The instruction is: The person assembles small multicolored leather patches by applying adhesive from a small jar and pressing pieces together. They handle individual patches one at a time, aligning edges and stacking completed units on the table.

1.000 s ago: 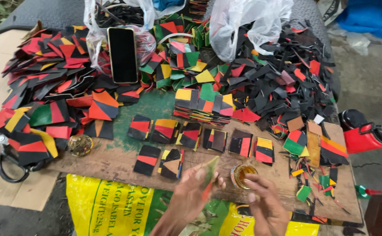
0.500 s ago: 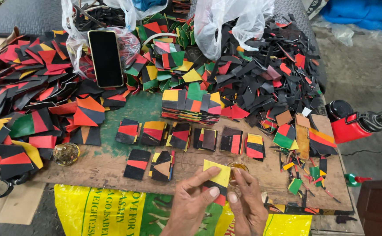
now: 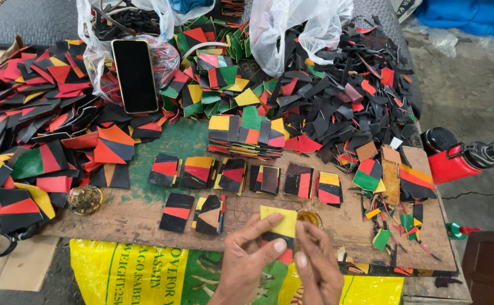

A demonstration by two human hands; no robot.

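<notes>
My left hand (image 3: 247,254) and right hand (image 3: 315,265) both pinch a yellow-black-red square (image 3: 280,226), grip closed, its lower part hidden by fingers; small glue pot (image 3: 310,217) half hidden behind; piece rows (image 3: 233,175) on tabletop (image 3: 145,214); phone (image 3: 135,75) beyond.

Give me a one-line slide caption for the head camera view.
Both hands, left hand and right hand, pinch a yellow, black and red patch above a wooden board strewn with similar colourful patches.

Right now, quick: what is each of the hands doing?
Left hand: closed on a yellow, black and red patch, thumb on top.
Right hand: fingertips pinching the same patch.
</notes>
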